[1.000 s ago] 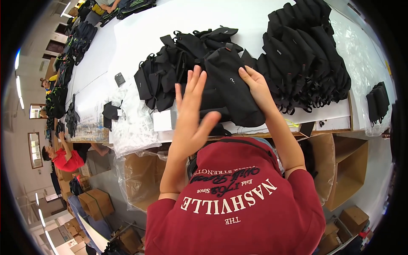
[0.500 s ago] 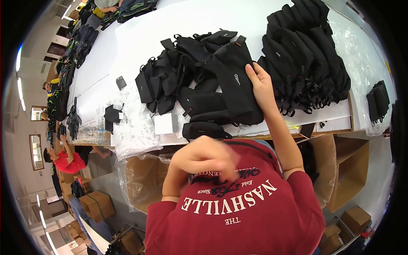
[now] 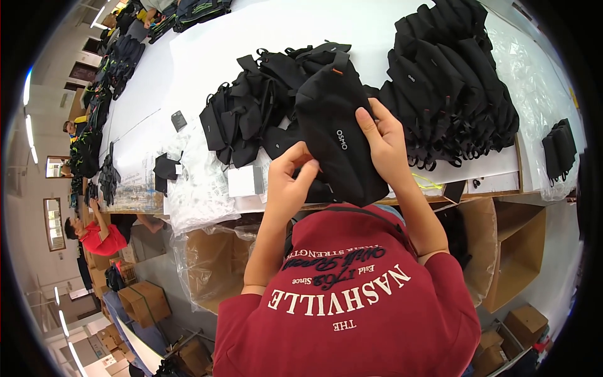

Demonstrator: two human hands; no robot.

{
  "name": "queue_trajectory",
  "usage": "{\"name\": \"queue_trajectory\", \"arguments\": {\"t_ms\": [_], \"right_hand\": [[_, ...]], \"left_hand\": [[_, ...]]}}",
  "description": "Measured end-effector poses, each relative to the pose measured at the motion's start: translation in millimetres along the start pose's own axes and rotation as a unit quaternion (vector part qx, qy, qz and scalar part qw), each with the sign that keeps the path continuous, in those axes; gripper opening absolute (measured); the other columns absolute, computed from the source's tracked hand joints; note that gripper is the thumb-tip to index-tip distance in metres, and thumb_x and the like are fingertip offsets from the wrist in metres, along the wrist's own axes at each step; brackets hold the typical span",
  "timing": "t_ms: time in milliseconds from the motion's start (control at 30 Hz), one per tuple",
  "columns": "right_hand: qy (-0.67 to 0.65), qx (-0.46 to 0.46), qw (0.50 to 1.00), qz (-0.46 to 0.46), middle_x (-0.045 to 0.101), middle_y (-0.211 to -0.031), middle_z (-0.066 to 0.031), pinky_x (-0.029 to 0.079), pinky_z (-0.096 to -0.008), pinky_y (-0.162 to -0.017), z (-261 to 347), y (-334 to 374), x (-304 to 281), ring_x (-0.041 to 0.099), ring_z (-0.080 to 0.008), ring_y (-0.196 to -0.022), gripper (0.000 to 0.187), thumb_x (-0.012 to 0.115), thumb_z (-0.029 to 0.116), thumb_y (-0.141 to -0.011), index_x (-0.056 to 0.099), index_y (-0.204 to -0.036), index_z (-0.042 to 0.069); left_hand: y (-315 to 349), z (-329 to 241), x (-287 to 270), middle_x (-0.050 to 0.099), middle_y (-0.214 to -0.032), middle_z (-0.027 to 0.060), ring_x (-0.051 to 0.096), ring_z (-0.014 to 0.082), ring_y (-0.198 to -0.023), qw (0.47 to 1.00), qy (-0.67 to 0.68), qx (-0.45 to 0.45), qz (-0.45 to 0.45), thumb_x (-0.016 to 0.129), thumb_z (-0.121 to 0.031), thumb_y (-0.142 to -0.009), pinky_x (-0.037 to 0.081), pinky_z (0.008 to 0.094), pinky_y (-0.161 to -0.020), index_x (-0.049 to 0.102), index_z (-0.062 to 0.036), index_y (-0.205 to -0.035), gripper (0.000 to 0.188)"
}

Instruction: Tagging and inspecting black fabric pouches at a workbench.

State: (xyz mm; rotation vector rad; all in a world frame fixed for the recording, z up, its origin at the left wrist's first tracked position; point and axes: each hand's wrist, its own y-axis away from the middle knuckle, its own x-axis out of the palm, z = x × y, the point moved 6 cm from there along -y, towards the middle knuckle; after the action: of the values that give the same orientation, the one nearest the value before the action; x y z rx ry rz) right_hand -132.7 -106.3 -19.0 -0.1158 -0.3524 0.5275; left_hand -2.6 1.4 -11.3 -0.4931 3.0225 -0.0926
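A black fabric pouch [image 3: 333,119] with a small orange tab and pale lettering is held up over the table's near edge. My right hand [image 3: 384,144] grips its right side, thumb lying on the front face. At the pouch's left edge, my left hand [image 3: 292,176] is closed, thumb and fingers pinched against the fabric; what exactly lies between the fingertips is hidden. Behind it spreads a loose heap of similar black pouches [image 3: 242,113]. More of them stand in a dense stack [image 3: 440,81] to the right.
The white table [image 3: 207,38] carries clear plastic bags [image 3: 204,195], a white card stack [image 3: 244,182] and a small black piece [image 3: 166,169]. Cardboard boxes [image 3: 217,257] stand below its edge. A person in red [image 3: 103,235] works at far left; another person's hand shows at top.
My left hand, blurred in front of my shirt before, has moved up to the pouch's left edge. The pouch has come nearer, tilting, with its top shifted left.
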Motion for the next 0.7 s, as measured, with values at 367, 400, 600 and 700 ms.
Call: {"name": "queue_trajectory", "arguments": {"t_ms": [367, 400, 600, 700], "right_hand": [[0.007, 0.027, 0.999, 0.027, 0.063, -0.093, -0.0036, 0.046, -0.0187, -0.07, -6.2, 5.3, 0.7, 0.056, -0.0048, -0.08, 0.026, 0.05, 0.02, -0.098, 0.054, -0.111, -0.003], [0.008, 0.027, 0.999, 0.025, 0.063, -0.093, -0.0036, 0.046, -0.0187, -0.07, -7.7, 4.7, -0.4, 0.056, -0.0048, -0.08, 0.026, 0.05, 0.02, -0.098, 0.054, -0.111, -0.003], [0.066, 0.017, 0.997, -0.025, 0.063, -0.091, -0.002, 0.044, -0.0178, -0.068, -17.3, 5.7, -8.0, 0.054, -0.003, -0.077, 0.026, 0.05, 0.02, -0.098, 0.054, -0.11, -0.003], [0.103, -0.025, 0.994, -0.04, 0.046, -0.059, 0.0033, 0.029, -0.0186, -0.048, -13.2, 8.4, -7.5, 0.035, -0.0001, -0.056, 0.029, 0.054, 0.022, -0.096, 0.054, -0.107, -0.005]], "left_hand": [[4.3, -0.8, -2.2, 0.061, -0.079, 0.0047, 0.057, 0.0101, -0.075, 1.0, 0.005, 0.005, 0.002, 0.046, 0.005, -0.076, 0.045, 0.0231, -0.074, 0.057, 0.005, -0.091, 0.019], [3.8, -0.8, -4.9, 0.061, -0.079, 0.0046, 0.057, 0.0105, -0.075, 0.999, 0.036, 0.001, 0.017, 0.046, 0.005, -0.076, 0.045, 0.0233, -0.074, 0.057, 0.0045, -0.091, 0.019], [5.4, 0.0, -2.7, 0.058, -0.075, 0.0026, 0.057, 0.0096, -0.075, 0.997, 0.07, -0.024, -0.001, 0.056, -0.001, -0.083, 0.044, 0.0225, -0.074, 0.056, 0.0017, -0.087, 0.005], [7.7, 0.7, -5.7, 0.056, -0.074, 0.0011, 0.056, 0.0076, -0.075, 0.998, -0.061, 0.014, -0.019, 0.062, -0.005, -0.083, 0.044, 0.0214, -0.073, 0.054, 0.0007, -0.085, 0.01]]}}
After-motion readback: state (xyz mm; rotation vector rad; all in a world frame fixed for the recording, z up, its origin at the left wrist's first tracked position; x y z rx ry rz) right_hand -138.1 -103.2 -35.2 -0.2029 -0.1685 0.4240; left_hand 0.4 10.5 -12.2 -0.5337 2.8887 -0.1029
